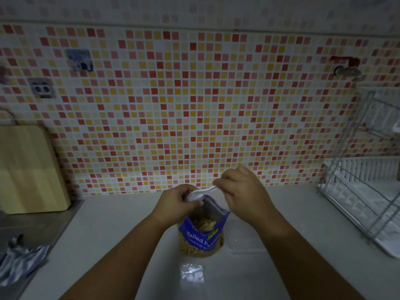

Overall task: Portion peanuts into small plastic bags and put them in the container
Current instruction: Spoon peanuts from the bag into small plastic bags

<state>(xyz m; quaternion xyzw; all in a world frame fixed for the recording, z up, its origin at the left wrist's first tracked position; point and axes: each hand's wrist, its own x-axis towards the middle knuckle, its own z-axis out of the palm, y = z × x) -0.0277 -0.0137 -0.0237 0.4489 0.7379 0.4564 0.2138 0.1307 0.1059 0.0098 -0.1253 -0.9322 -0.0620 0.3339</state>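
A blue bag of salted peanuts (202,236) stands open on the white counter, peanuts visible inside. Just above its mouth my left hand (177,202) pinches a small clear plastic bag (194,197). My right hand (240,187) grips the handle of a white plastic spoon (205,190), whose bowl reaches to the small bag. To the right of the peanut bag sits a clear plastic container (244,239). A small stack of clear plastic bags (192,272) lies flat on the counter in front of the peanut bag.
A wooden cutting board (28,167) leans at the left above a steel sink (32,226) with a striped cloth (19,260). A white wire dish rack (368,180) fills the right side. The tiled wall (194,105) rises close behind.
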